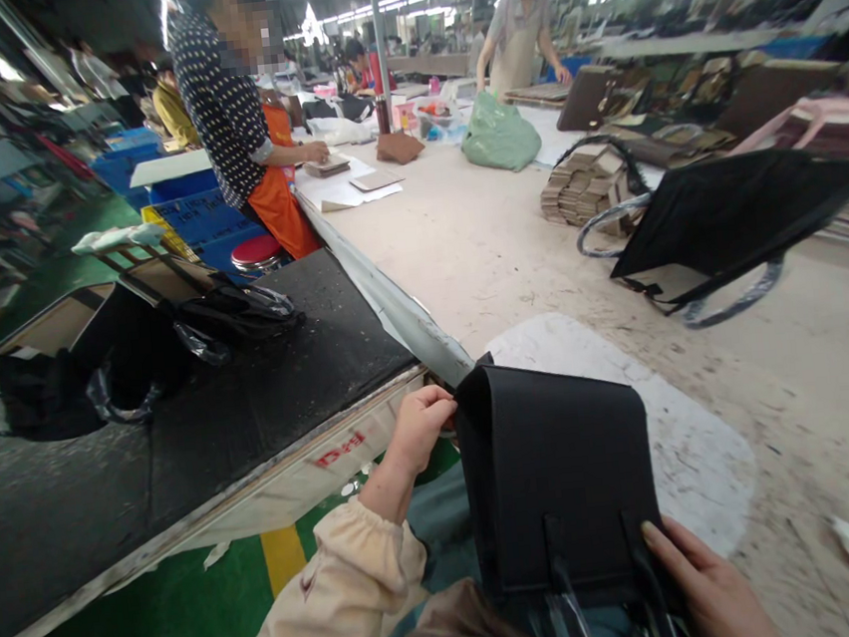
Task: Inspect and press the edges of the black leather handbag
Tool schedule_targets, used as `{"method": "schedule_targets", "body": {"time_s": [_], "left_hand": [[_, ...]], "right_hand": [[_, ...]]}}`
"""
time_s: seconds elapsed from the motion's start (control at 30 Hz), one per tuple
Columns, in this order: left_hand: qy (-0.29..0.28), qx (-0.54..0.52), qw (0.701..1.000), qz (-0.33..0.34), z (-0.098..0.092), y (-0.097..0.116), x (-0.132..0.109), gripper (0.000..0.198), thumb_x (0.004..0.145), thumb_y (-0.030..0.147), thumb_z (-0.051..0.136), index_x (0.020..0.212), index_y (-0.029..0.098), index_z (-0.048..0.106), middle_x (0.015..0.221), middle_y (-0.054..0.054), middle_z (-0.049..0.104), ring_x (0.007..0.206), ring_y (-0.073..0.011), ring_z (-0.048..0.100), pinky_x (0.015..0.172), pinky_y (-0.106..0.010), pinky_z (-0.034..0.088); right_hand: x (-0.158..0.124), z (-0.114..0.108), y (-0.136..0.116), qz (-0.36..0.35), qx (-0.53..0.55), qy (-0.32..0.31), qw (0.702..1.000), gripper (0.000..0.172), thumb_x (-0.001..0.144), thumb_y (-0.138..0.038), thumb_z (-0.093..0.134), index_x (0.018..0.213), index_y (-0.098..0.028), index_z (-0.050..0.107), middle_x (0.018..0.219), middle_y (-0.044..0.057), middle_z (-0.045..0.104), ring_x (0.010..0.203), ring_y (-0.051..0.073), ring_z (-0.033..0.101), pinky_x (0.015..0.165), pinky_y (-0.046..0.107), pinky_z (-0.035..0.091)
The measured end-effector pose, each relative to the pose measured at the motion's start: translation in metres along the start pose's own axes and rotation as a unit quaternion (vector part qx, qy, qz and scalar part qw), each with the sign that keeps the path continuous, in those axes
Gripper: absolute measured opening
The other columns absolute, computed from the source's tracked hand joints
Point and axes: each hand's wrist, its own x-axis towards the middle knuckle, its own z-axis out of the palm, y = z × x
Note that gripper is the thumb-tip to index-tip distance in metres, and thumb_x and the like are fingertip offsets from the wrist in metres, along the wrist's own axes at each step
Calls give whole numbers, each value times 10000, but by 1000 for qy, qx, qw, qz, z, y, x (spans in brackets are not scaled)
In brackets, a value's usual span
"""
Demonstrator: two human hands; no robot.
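I see the right hand (708,572) holding the black bag (566,465) by its near right side, over the lap (444,522); the left hand (424,424) pinches its far left edge. Should that small pinch slacken, the bag could swing, and the speckled desk (464,265) beyond might scuff it.

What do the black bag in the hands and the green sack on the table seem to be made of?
Black bag: probably leather or imitation leather, smooth and matte, with crisp edges.
Green sack: likely thin plastic, faintly glossy, with crumpled folds; fabric possible.
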Motion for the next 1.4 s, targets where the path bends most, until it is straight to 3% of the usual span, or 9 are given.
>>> {"method": "schedule_targets", "body": {"time_s": [0.3,0.37,0.47,0.6,0.7,0.87,1.0,1.17,1.4], "left_hand": [[16,138,988,61,-12,0,-4,150,677,202,538,680,151,679,599,-17,632,563,-137,563,540,-224,410],[39,228,965,123,-14,3,-6,142,711,230,556,694,171,684,657,-25,653,616,-143,573,587,-233,409],[59,369,904,208,-14,8,-9,153,753,250,552,699,185,680,667,-26,654,625,-136,559,599,-237,382],[54,439,872,212,-10,15,-8,152,741,203,534,641,176,645,621,-23,627,593,-132,536,570,-242,339],[38,487,847,210,-7,19,-4,150,721,173,517,594,174,597,612,-27,600,587,-143,520,557,-259,315],[9,538,800,265,-7,17,2,156,757,157,459,622,179,534,673,-42,573,648,-158,513,600,-275,335],[-17,514,804,298,-12,13,2,178,801,146,412,665,181,521,696,-37,547,675,-152,499,636,-270,355],[-31,445,845,295,-17,9,3,214,841,155,388,667,180,511,665,-13,510,659,-136,479,641,-260,354],[1,392,883,260,-18,1,1,216,846,192,398,670,178,523,651,-4,521,652,-130,481,634,-255,352]], "right_hand": [[-3,2,-4,10,21,0,1000,535,717,-506,630,1177,-235,596,1127,-6,651,1126,254,539,1017,323,384],[-3,2,-3,1,18,-1,1000,516,722,-486,630,1172,-236,603,1122,-5,653,1121,261,543,1000,326,407],[-2,2,-4,-14,17,7,1000,490,702,-455,647,1136,-230,635,1093,4,667,1086,274,567,955,326,455],[-1,2,-2,-26,17,14,999,496,686,-446,658,1126,-220,647,1068,10,676,1052,281,587,928,329,477],[1,0,3,-17,21,-4,1000,539,722,-464,643,1196,-213,593,1120,8,654,1097,258,560,1001,331,405],[-1,0,7,-8,53,-21,998,546,758,-464,620,1250,-241,540,1185,-8,618,1156,238,517,1025,324,374],[-2,1,3,3,56,-22,998,549,752,-466,626,1245,-237,548,1162,9,632,1109,248,553,1016,332,384],[0,1,4,-3,46,-25,999,557,754,-466,630,1261,-253,535,1148,-2,641,1131,240,536,1055,337,323],[-2,1,2,-2,48,-21,999,536,751,-478,624,1231,-252,555,1166,1,631,1157,237,515,1065,345,304]]}}
